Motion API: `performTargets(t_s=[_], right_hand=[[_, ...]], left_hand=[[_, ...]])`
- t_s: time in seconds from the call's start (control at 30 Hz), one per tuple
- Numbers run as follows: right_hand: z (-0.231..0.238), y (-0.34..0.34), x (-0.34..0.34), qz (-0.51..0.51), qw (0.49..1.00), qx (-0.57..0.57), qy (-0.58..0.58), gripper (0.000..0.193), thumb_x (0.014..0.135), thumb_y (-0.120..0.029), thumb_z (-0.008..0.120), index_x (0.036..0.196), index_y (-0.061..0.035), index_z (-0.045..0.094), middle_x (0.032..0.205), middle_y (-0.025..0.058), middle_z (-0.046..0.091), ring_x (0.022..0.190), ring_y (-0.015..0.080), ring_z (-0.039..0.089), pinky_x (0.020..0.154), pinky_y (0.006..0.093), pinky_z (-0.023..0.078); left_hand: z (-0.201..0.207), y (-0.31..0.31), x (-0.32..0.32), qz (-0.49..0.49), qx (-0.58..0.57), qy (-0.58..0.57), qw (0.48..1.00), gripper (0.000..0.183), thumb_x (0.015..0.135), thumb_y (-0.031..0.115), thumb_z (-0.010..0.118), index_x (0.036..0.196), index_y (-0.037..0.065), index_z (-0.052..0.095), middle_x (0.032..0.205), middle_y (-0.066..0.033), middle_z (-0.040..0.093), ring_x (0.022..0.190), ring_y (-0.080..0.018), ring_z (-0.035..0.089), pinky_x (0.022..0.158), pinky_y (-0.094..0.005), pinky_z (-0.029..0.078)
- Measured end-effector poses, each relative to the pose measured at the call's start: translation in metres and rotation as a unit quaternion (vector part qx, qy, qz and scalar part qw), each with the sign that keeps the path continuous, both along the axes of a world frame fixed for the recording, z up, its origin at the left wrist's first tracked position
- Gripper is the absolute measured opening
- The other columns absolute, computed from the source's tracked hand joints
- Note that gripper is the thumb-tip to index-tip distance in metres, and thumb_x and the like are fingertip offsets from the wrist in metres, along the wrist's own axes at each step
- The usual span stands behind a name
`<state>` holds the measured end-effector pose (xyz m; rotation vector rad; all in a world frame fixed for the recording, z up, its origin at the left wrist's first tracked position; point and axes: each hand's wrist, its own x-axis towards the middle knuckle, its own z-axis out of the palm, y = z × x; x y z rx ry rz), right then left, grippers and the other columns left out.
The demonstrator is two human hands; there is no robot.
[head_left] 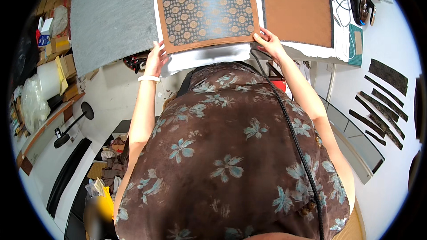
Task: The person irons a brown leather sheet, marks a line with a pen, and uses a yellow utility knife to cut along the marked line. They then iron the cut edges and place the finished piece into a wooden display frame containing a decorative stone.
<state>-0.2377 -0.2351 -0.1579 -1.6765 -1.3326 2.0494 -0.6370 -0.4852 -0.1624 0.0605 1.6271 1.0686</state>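
Observation:
A stiff-looking sheet (213,11) lies ahead of me on the white-covered table, dark with tan round medallions, a shiny pale band and a brown border. My left hand (156,60), a white bangle at its wrist, grips the sheet's near left corner, fingers bent at the edge. At the near right corner my right hand (270,45) pinches the border, thumb on top and other fingers along the side. The sheet's near edge sits at the table's front edge, above hanging white cloth (209,55). Its far edge is cut off by the view.
A grey sheet (113,20) lies to the left, a plain brown dark-edged panel (297,11) to the right. An iron (364,9) and green cutting mat (355,46) are farther right. Dark cut strips (378,115) lie on the white surface at right. A black braided cord (291,129) crosses my front.

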Motion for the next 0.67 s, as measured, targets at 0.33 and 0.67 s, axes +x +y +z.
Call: performTargets(t_s=[0.33,0.67], right_hand=[[-0.033,0.017,-0.001,0.134,0.982,0.077,-0.107,0.099,0.075,-0.042,0.092,0.149,-0.0001,0.043,0.108,0.0116,0.071,0.093,0.0175,0.067,0.084,0.0314,0.055],[0.045,-0.034,-0.089,0.438,0.824,0.358,0.031,0.049,0.078,-0.027,0.086,0.119,-0.0142,0.062,0.122,0.0138,0.062,0.127,0.0322,0.053,0.103,0.0518,0.043]], left_hand=[[0.011,0.036,0.015,-0.165,-0.037,0.141,0.975,0.072,0.091,0.018,0.080,0.145,-0.008,0.041,0.123,-0.0188,0.070,0.114,-0.0217,0.067,0.100,-0.0324,0.052],[0.049,0.076,0.083,-0.329,0.125,0.638,0.685,0.089,0.086,0.037,0.080,0.159,0.014,0.034,0.165,-0.0214,0.030,0.151,-0.0454,0.027,0.122,-0.0612,0.021]])
